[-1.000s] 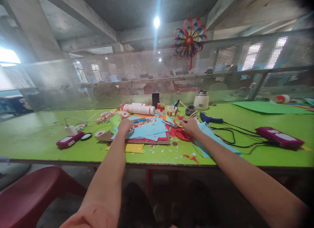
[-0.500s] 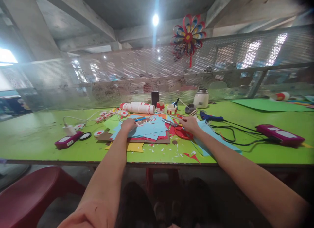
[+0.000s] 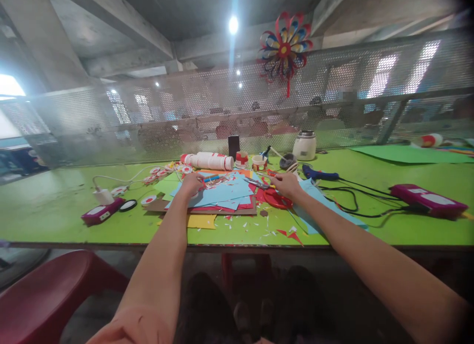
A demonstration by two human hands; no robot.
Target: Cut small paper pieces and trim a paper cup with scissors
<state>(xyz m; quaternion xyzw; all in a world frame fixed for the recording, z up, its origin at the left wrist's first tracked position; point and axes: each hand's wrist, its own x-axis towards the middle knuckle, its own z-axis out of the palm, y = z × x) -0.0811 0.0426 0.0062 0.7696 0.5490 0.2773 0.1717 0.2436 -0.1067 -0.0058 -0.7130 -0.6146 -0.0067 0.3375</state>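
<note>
Clock face: centred on the stack of flat light-blue paper sheets [image 3: 229, 195], 12 at the far edge of the smooth green worktop [image 3: 129, 230].
Left arm [image 3: 159, 255]: stretched nearly straight, bare below a peach-coloured sleeve.
Left hand [image 3: 191, 184]: palm down at 10 o'clock, over the stack's edge; fingers curled, just beside a slim blue stick [image 3: 212, 177]; any grip hidden.
Right arm [image 3: 355, 250]: reaching in from 4 o'clock, nearly straight.
Right hand [image 3: 287, 185]: palm down at 3 o'clock; fingers bent, close to the yellow end of grey metal-bladed scissors [image 3: 255, 183]; impossible to tell whether holding or only touching.
Scissors: one pair, blades toward 10 o'clock, beside the stack's right edge.
Under the right hand: one flat, rounded red object [image 3: 276, 198].
Beneath the stack: brown cardboard [image 3: 154, 206], rough-edged yellow paper [image 3: 201, 221]; small torn scraps at 5 o'clock, too many to count.
At 12: one white cylinder with red bands [image 3: 212, 161].
At 1: two small red-and-white cups [image 3: 242, 159].
At 3: one blue glue gun [image 3: 320, 173].
Magenta boxes [image 3: 428, 201]: two, at 3 and 9.
</note>
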